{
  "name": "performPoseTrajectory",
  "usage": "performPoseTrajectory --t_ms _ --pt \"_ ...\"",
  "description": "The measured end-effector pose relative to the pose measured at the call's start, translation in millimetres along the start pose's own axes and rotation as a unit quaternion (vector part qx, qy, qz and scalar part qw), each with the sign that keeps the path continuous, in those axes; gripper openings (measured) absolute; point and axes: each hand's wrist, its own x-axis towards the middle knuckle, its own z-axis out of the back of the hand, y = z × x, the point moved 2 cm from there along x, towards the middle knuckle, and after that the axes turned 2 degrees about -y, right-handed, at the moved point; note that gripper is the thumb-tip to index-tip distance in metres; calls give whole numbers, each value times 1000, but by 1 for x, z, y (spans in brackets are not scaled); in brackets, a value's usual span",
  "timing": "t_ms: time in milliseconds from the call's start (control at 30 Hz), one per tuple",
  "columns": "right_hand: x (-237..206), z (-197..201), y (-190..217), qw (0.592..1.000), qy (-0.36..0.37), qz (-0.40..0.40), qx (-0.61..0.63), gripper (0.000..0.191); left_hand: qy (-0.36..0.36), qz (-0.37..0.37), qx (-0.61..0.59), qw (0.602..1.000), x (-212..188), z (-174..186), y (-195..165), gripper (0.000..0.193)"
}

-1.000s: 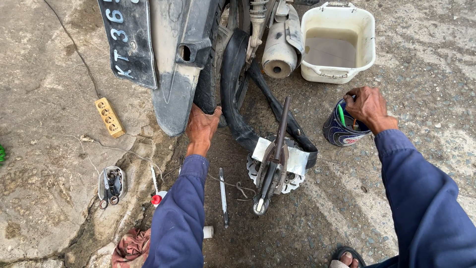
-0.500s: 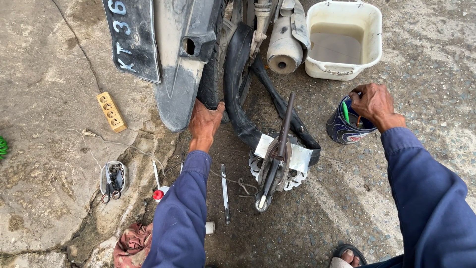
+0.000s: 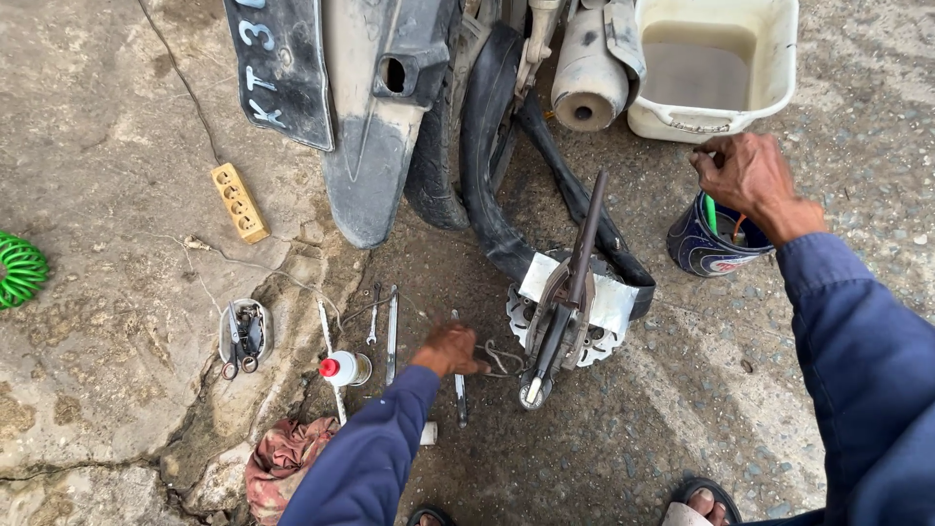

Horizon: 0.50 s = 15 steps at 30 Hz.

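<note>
My left hand is down on the ground, knuckles up, touching bent metal hooks beside a screwdriver. Whether it grips anything is hidden. Just right of it a metal clamp press pins a black inner tube over a toothed disc. My right hand hovers with curled fingers over a dark blue can that holds a green-handled tool. Its fingertips are pinched together near the can's far rim.
A motorcycle's rear mudguard, tyre and exhaust fill the top. A white tub of water stands top right. Wrenches, a red-capped bottle, a tin with scissors, a yellow power strip and a red rag lie left.
My left hand has come off the tyre and dropped to the tools on the ground. My right hand has lifted slightly above the can.
</note>
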Motion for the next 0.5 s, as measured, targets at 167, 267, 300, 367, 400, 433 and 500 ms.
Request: performPoseTrajectory --t_ms 167,267,300,367,400,433,500 --pt "7 3 9 1000 -3 -7 4 27 33 -27 -132 990 12 -1 0 32" --pt "8 -2 15 1000 16 -3 0 28 48 -61 -87 993 5 -4 17 27" --pt "8 -4 16 1000 21 -1 1 28 14 -56 -53 997 1 -6 23 24" --pt "8 -3 17 1000 20 17 11 28 -57 -45 17 997 -6 -8 36 18" --pt "7 -4 19 999 15 33 21 28 -93 -40 52 994 -10 -9 41 17" --pt "8 -3 20 998 8 48 30 28 -129 -35 89 987 -14 -8 48 16" --pt "7 -2 19 1000 27 -4 15 29 -107 68 54 990 -15 2 69 19"
